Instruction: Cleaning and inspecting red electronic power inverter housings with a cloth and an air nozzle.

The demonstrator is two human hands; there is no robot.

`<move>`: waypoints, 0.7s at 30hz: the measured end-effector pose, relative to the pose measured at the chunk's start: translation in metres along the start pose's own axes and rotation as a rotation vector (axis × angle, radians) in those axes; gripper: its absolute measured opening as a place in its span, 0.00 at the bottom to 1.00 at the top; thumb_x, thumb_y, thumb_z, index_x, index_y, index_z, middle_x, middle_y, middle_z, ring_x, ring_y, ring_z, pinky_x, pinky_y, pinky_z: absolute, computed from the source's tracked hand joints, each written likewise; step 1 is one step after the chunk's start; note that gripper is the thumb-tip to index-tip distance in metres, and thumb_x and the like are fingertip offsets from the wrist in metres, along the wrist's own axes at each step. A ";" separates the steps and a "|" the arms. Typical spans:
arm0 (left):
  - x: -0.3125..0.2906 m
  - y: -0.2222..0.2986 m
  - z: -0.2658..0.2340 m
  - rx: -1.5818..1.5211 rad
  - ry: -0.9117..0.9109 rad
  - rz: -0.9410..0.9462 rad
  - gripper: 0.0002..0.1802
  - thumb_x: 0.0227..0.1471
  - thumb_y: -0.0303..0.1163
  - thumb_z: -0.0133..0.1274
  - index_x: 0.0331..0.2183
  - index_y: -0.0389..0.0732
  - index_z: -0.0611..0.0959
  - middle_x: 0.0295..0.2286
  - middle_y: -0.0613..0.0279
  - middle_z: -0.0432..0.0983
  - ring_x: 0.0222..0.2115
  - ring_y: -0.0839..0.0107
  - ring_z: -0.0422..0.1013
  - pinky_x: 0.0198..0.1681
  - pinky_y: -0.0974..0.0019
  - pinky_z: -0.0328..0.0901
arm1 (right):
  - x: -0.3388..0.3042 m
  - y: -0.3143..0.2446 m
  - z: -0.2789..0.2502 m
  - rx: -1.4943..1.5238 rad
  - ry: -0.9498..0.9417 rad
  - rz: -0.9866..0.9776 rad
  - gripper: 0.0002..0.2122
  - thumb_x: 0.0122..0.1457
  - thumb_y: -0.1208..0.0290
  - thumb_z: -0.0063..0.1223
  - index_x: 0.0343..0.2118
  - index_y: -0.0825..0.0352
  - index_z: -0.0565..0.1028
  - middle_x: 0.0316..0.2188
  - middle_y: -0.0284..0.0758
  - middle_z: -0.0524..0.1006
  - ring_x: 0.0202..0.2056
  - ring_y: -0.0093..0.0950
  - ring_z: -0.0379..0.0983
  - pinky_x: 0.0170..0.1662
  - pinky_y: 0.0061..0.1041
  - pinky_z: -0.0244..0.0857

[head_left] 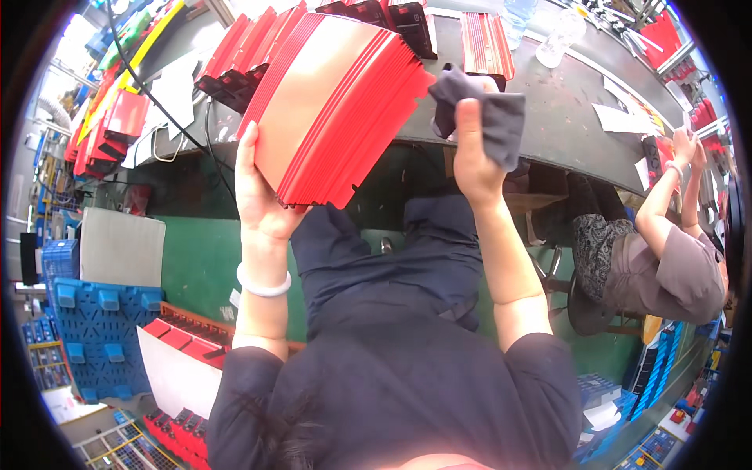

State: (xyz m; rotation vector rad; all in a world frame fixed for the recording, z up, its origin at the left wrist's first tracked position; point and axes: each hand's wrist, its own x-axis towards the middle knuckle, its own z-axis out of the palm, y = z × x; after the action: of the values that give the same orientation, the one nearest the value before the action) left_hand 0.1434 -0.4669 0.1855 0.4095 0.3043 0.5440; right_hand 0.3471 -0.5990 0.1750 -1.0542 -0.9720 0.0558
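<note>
Dark workbench (560, 129) — red casing (341, 110) in left fingers (247, 150), cloth (503, 121) in right fingers (469, 125)

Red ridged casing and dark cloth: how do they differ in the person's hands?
Colour: the red ridged casing is bright red with a paler broad face; the dark cloth is dark grey.
Shape: the casing has straight ridges, while the cloth is creased and floppy.
Size: the casing looks much larger than the cloth.
Shared: each is held in one hand, the casing in the left, the cloth in the right.
</note>
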 end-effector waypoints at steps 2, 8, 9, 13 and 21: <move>-0.001 -0.004 0.008 0.018 0.038 0.034 0.31 0.54 0.51 0.47 0.54 0.43 0.68 0.48 0.57 0.71 0.46 0.59 0.71 0.46 0.51 0.70 | 0.003 0.005 0.000 -0.197 -0.069 -0.121 0.08 0.53 0.71 0.58 0.26 0.68 0.71 0.30 0.30 0.72 0.31 0.24 0.67 0.38 0.24 0.57; 0.000 -0.008 0.012 0.022 0.045 0.072 0.29 0.56 0.48 0.47 0.54 0.41 0.68 0.48 0.55 0.71 0.47 0.59 0.71 0.49 0.52 0.68 | 0.009 0.003 -0.005 -0.653 -0.096 -0.513 0.06 0.43 0.70 0.61 0.25 0.63 0.77 0.31 0.31 0.72 0.34 0.30 0.68 0.44 0.32 0.53; 0.000 -0.008 0.012 0.030 0.042 0.086 0.29 0.56 0.48 0.47 0.54 0.40 0.68 0.48 0.54 0.71 0.47 0.59 0.71 0.49 0.52 0.68 | 0.010 0.003 -0.006 -0.652 -0.101 -0.516 0.06 0.43 0.70 0.61 0.25 0.63 0.77 0.31 0.31 0.72 0.34 0.30 0.68 0.44 0.32 0.53; 0.001 -0.007 0.009 0.027 0.016 0.070 0.29 0.56 0.47 0.47 0.53 0.39 0.68 0.48 0.54 0.71 0.46 0.59 0.71 0.49 0.53 0.69 | 0.016 0.004 -0.018 -0.877 -0.203 -0.710 0.09 0.37 0.68 0.58 0.27 0.56 0.78 0.32 0.27 0.72 0.35 0.28 0.68 0.45 0.33 0.51; 0.006 -0.008 0.019 0.167 0.120 0.222 0.28 0.56 0.46 0.48 0.52 0.38 0.69 0.47 0.54 0.72 0.45 0.58 0.72 0.48 0.52 0.68 | 0.012 0.004 -0.008 -0.918 -0.363 -0.848 0.05 0.41 0.66 0.53 0.25 0.54 0.75 0.31 0.23 0.71 0.36 0.24 0.69 0.46 0.34 0.52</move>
State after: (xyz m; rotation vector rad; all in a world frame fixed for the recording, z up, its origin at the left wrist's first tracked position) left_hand 0.1585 -0.4753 0.1978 0.5779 0.4246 0.7650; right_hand 0.3612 -0.5969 0.1785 -1.3779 -1.7887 -1.0102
